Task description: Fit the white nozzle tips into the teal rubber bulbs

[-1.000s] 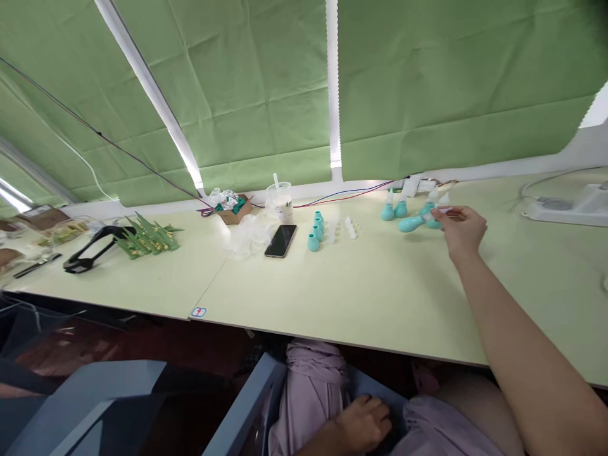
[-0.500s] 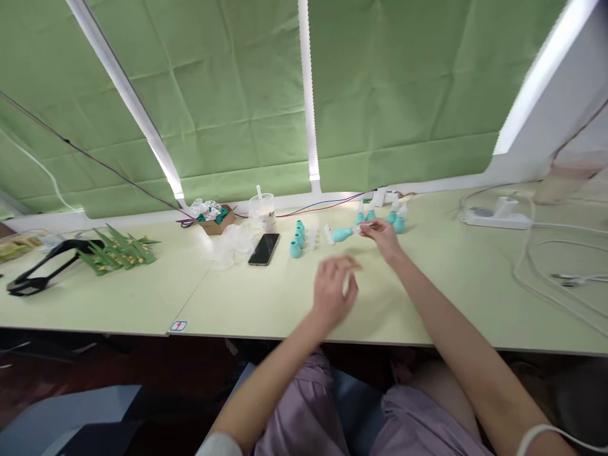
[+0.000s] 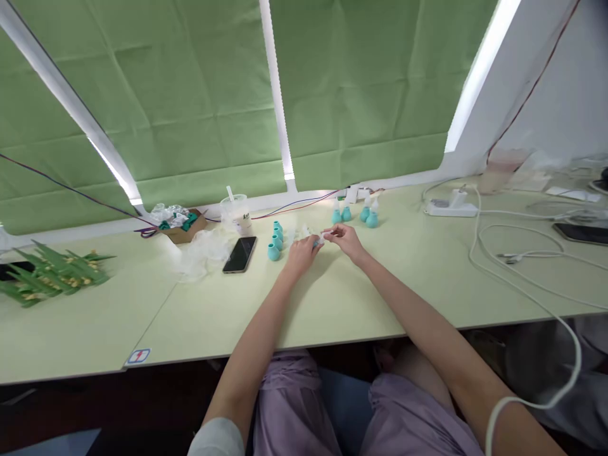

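My left hand (image 3: 302, 253) is closed round a small teal squeeze bulb (image 3: 316, 242), which its fingers mostly hide. At the bulb's right end, my right hand (image 3: 348, 242) pinches the clear nozzle (image 3: 325, 237). To the left of my hands, a row of several teal bulbs (image 3: 274, 251) with open necks stands upright. Clear plastic pieces (image 3: 291, 235) lie between that row and my left hand. Farther back on the right, several teal bulbs (image 3: 372, 220) stand with clear nozzles on top.
A phone (image 3: 240, 254), crumpled clear plastic bags (image 3: 204, 252), a drink cup (image 3: 242, 221) and a cardboard box (image 3: 183, 233) are at the left. Green plastic leaves (image 3: 57, 272) lie farther left. On the right are a power strip (image 3: 450, 209), white cables and another phone (image 3: 583, 233).
My left hand has moved up and closed on the bulb, which was in my right hand alone. The view has shifted to the right.
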`<state>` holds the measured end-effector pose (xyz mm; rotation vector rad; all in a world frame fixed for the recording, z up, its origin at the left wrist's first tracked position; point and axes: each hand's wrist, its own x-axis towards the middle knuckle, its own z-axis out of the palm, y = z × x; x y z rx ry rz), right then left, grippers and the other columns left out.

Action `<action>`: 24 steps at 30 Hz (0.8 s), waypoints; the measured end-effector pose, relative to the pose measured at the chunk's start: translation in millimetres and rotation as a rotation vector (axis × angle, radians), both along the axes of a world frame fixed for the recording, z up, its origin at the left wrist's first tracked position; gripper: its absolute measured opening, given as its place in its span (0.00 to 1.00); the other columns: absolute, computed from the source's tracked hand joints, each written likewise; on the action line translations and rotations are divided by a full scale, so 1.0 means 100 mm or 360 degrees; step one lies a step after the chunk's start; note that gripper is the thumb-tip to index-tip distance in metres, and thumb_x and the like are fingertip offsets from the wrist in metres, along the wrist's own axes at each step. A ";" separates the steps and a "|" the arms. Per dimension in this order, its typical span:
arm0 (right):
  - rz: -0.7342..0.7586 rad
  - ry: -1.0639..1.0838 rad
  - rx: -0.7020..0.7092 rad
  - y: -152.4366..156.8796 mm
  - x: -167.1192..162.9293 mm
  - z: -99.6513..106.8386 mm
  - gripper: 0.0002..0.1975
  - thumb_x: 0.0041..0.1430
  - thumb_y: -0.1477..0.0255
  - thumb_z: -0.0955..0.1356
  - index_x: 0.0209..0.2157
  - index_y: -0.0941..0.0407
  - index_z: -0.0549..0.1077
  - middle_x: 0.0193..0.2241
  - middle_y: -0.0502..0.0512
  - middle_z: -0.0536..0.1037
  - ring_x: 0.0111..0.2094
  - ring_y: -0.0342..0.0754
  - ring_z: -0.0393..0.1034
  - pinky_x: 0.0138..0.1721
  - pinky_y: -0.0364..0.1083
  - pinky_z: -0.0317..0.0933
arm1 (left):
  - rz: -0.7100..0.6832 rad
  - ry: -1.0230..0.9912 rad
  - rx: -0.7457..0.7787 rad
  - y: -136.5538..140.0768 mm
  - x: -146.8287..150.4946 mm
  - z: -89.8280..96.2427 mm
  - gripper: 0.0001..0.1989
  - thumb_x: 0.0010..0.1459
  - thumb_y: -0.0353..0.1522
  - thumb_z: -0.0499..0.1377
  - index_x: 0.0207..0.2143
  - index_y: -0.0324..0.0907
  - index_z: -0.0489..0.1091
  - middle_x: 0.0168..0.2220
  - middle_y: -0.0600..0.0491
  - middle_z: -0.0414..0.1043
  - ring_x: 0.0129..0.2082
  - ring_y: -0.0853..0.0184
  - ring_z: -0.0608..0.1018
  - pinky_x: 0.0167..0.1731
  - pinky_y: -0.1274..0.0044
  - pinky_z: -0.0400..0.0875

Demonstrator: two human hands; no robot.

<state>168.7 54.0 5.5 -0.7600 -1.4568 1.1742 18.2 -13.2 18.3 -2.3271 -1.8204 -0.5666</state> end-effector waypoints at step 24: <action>0.0030 -0.0208 -0.0060 0.09 0.11 -0.15 0.25 0.42 0.52 0.72 0.36 0.58 0.74 0.38 0.56 0.76 0.33 0.43 0.73 0.37 0.43 0.67 | -0.0153 -0.1466 -0.0088 -0.21 -0.94 0.57 0.18 0.53 0.44 0.59 0.38 0.38 0.75 0.39 0.49 0.75 0.34 0.69 0.73 0.36 0.78 0.67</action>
